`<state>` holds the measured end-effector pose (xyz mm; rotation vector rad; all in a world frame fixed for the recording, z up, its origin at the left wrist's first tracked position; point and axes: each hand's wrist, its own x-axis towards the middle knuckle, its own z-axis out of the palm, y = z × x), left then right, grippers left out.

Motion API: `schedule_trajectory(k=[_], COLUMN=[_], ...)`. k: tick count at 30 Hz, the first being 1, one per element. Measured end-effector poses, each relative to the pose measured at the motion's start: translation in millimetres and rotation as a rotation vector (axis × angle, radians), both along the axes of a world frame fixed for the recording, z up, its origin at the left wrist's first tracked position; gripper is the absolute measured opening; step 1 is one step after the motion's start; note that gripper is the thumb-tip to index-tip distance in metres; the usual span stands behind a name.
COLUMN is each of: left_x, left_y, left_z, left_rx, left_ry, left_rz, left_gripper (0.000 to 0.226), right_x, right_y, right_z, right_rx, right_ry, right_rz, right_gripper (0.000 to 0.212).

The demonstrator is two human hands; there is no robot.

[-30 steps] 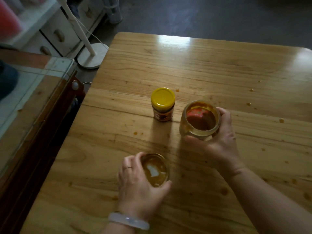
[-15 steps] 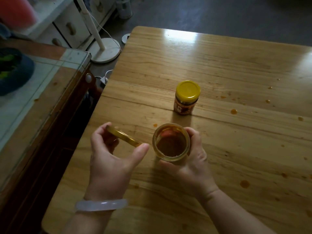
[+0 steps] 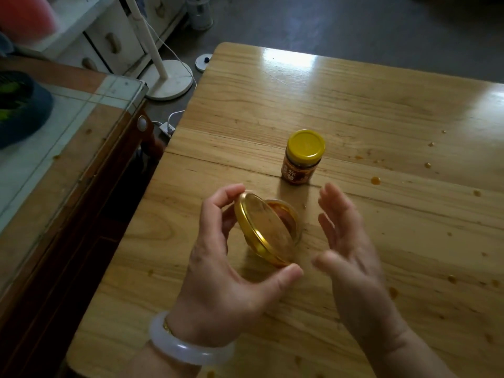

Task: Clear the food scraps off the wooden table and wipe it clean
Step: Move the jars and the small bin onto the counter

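My left hand [image 3: 226,271] pinches a gold lid [image 3: 261,230] between thumb and fingers, tilted over the mouth of an open glass jar [image 3: 286,216] with brown-red sauce that stands on the wooden table [image 3: 354,105]. To the jar's right, my right hand [image 3: 351,257] hovers with straight fingers and touches nothing. Orange sauce drops [image 3: 375,180] and small scraps dot the table's right side and front.
A small jar with a yellow cap [image 3: 301,156] stands just behind the open jar. At left is a glass-topped dark wooden table [image 3: 68,148] with a blue bowl [image 3: 19,110]. Behind it a white lamp stand [image 3: 169,83], cables and white drawers sit on the floor.
My right hand has let go of the open jar, which now stands on the table. My left hand has brought the gold lid over the jar's mouth.
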<state>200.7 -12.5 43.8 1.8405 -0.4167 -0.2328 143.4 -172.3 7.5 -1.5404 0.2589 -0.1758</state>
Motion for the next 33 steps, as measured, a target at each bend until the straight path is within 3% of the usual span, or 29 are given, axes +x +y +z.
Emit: schedule_trajectory(k=[2,4,6,10,13,20,28,33], left_x=[0.2,0.6,1.8,5.4,6.8,-1.2,9.7,10.6], left_y=[-3.7,-10.4,-17.0,-20.4,-15.7,-5.2,-23.1,-23.0], left_z=[-2.3,-4.0,-5.3,-12.4,-24.7,-74.0,-105.8,-109.5], left_rx=[0.008,0.012,0.041,0.112,0.205,0.457,0.289,0.389], left_ry=[-0.037,-0.069,-0.1,-0.143,-0.17,0.176,0.201,0.112], left_rz=[-0.029,-0.056,-0.073,-0.023,0.042,0.103,0.083,0.001], left_gripper=[0.096,0.095,0.094,0.095,0.109,0.128,0.087,0.099], right_x=[5.5,15.6,26.1,42.2,48.4,63.0,76.3,76.8], right_y=[-5.1,-7.7,-8.1,-8.2,-12.6,-7.2,-3.2,-1.1], right_z=[19.7,36.0,43.9,50.4,49.9,44.0,42.5,44.1], right_rx=[0.161,0.123,-0.057,-0.388,-0.556,-0.979,-1.186,-1.216], right_ry=[0.014,0.114,0.186,0.199,0.153,0.156,0.118,0.119], right_rz=[0.031,0.231,0.364,0.358,0.336,0.688,0.878,0.914], right_gripper=[0.075,0.092,0.103,0.098,0.093,0.097,0.093,0.089])
